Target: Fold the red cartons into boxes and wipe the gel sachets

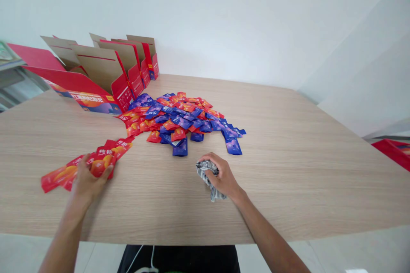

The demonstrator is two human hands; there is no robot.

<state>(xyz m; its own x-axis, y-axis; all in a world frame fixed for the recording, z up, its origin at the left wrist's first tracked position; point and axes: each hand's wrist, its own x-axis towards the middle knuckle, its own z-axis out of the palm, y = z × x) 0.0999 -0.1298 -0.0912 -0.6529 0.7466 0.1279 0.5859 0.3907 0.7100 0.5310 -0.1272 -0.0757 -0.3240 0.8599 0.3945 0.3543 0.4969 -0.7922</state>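
Observation:
My left hand rests on a row of red sachets spread flat on the wooden table at the front left, fingers closed over one of them. My right hand is shut on a crumpled grey checked cloth pressed to the table near the front middle. Just beyond both hands lies a pile of several red and blue sachets.
Open red cardboard boxes with raised flaps stand at the back left of the table against the white wall. A red object shows past the table's right edge. A shelf edge is at the far left.

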